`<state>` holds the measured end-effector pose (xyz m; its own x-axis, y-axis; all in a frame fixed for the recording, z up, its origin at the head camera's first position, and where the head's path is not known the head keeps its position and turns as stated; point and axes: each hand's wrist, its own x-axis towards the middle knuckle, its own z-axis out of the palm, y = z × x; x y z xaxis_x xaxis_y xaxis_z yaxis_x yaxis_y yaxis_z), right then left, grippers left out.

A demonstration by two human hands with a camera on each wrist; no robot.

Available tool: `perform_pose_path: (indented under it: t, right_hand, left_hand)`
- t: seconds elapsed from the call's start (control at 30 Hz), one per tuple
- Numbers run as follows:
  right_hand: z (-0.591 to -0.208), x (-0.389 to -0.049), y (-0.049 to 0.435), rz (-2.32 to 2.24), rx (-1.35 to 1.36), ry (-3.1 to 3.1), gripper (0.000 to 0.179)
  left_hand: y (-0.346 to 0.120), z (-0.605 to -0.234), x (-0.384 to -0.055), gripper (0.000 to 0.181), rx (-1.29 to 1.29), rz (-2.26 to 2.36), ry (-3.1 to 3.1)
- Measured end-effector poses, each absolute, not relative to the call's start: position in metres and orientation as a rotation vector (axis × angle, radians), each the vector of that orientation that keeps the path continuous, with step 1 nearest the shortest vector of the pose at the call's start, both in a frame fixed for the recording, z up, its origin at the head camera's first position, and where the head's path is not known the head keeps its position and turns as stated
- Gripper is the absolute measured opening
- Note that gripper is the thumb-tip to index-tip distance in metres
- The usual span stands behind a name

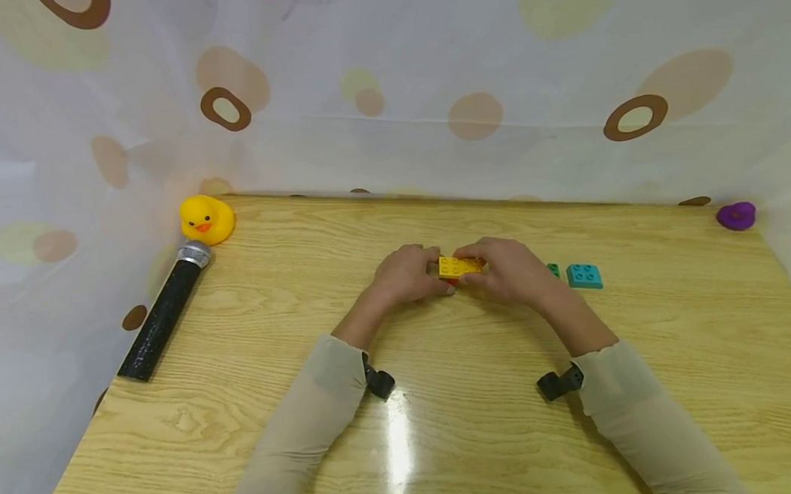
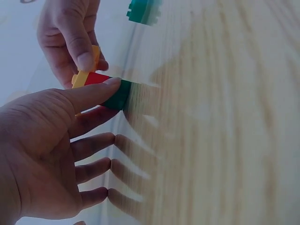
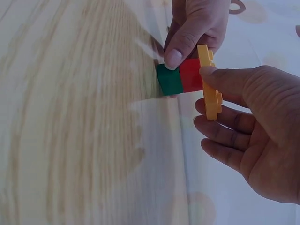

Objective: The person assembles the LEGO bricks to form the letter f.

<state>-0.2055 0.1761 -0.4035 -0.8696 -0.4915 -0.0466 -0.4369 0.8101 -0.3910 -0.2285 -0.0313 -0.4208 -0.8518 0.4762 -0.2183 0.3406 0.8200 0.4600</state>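
Note:
My left hand (image 1: 407,273) pinches a green toy brick (image 3: 169,80) between thumb and fingers, low over the wooden table. A red toy brick (image 3: 191,76) sits on top of the green one, and a longer, thin yellow toy brick (image 3: 209,89) lies across the red one. My right hand (image 1: 511,272) holds the yellow brick, its thumb on one side and fingers on the other. In the head view the yellow brick's studs face up and part of the red shows beneath, while the fingers hide the green.
Right of my right hand lie a teal brick (image 1: 584,276) and a green brick (image 1: 553,270), partly hidden by the wrist. A yellow rubber duck (image 1: 207,220) and a black microphone (image 1: 168,310) are at the left edge. A small purple toy (image 1: 736,215) sits at the far right corner.

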Motion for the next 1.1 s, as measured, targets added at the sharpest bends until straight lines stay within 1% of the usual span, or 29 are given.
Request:
perform_pose_path:
  t: [0.27, 0.5, 0.67, 0.87, 1.1]
  right_hand:
    - [-0.402, -0.206, 0.175, -0.566, -0.736, 2.836, 0.043]
    - [-0.403, -0.206, 0.176, -0.597, -0.712, 2.841, 0.044]
    - [-0.402, -0.205, 0.180, -0.635, -0.708, 2.844, 0.048]
    - [-0.396, -0.203, 0.199, -0.694, -0.663, 2.864, 0.048]
    - [-0.388, -0.201, 0.236, -0.746, -0.542, 2.899, 0.046]
  left_hand:
    - [-0.035, -0.422, -0.229, 0.062, 0.635, 0.788, 2.607]
    - [-0.039, -0.423, -0.227, 0.062, 0.627, 0.958, 2.559]
    - [-0.039, -0.419, -0.224, 0.057, 0.647, 0.990, 2.559]
    - [-0.037, -0.412, -0.223, 0.055, 0.633, 0.976, 2.556]
    - [-0.036, -0.411, -0.223, 0.049, 0.620, 0.934, 2.580]
